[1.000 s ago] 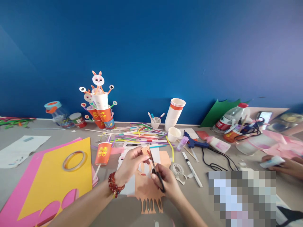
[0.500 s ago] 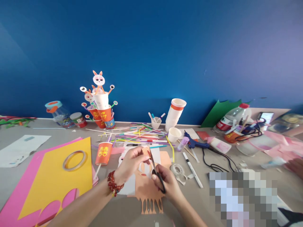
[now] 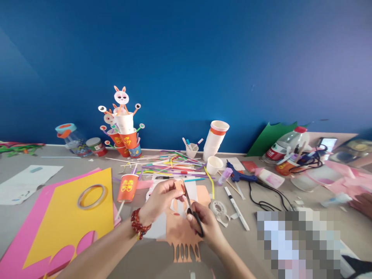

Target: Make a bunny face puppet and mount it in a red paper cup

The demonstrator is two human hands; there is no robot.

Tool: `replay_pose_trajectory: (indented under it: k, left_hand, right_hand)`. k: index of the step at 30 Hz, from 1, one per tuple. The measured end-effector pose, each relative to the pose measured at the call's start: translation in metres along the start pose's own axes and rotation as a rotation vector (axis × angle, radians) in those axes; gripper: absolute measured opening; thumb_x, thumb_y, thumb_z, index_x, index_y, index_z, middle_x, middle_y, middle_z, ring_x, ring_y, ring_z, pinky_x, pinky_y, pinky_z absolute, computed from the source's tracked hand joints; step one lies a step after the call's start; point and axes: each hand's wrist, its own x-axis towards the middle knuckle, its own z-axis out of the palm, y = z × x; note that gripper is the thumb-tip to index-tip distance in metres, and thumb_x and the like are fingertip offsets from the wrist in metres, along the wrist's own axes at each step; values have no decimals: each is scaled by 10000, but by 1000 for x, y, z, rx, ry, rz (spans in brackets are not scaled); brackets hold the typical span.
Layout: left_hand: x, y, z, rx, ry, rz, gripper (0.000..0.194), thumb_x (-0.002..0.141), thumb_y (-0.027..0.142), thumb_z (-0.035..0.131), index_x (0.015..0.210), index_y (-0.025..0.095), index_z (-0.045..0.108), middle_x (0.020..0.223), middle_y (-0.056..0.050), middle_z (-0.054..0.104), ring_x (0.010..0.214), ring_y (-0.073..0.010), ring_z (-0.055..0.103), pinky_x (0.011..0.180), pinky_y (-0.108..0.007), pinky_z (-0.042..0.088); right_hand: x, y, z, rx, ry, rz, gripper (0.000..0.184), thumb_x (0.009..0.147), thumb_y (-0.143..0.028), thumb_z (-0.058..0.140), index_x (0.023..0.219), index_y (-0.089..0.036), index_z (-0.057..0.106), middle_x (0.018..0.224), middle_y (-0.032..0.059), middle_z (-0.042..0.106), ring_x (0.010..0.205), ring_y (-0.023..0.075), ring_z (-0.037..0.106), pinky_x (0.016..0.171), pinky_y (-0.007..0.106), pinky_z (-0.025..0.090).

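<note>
In front of the table's [image 3: 130, 263] back edge, my left fingers [image 3: 176, 194] pinch small orange paper [image 3: 179, 184]; my right fingers [image 3: 200, 211] hold black-handled metal scissors [image 3: 188, 200]. Slowly turning the paper should smooth curves.

My left hand [image 3: 159, 199] is palm-down, thumb and fingertips pinched together, beaded wrist bent, forearm slanting in from lower left. My right hand [image 3: 207, 221] curls lower down, fingers bent and thumb forward, its forearm angling up from lower right.

Red-brown bead bracelet [image 3: 140, 224], stacked strands, small yellow piece, just behind left hand [image 3: 158, 201]; bare forearms, no sleeves visible.
</note>
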Motion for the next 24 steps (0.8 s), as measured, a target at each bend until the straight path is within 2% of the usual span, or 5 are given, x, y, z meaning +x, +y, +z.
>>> replay_pose_trajectory:
  k: [10, 24]
  left_hand:
    - [0, -2, -2, 23, 2, 3, 118, 763, 268, 646, 725, 156, 651, 732, -32, 656, 706, -169, 615, 711, -265, 463]
    - [-1, 1, -5, -4, -65, 7, 123, 796, 236, 624, 702, 163, 592, 761, -30, 673, 726, -159, 617, 725, -263, 449]
  right_hand:
    - [-1, 1, -1, -3, 5, 5, 559, 744, -723, 631, 670, -222, 393, 454, -81, 426, 393, 69, 333, 426, 204, 216]
    - [1, 4, -4, -1, -8, -22, 546, 754, -705, 642, 674, -225, 394, 449, -87, 411, 392, 66, 317, 418, 209, 196]
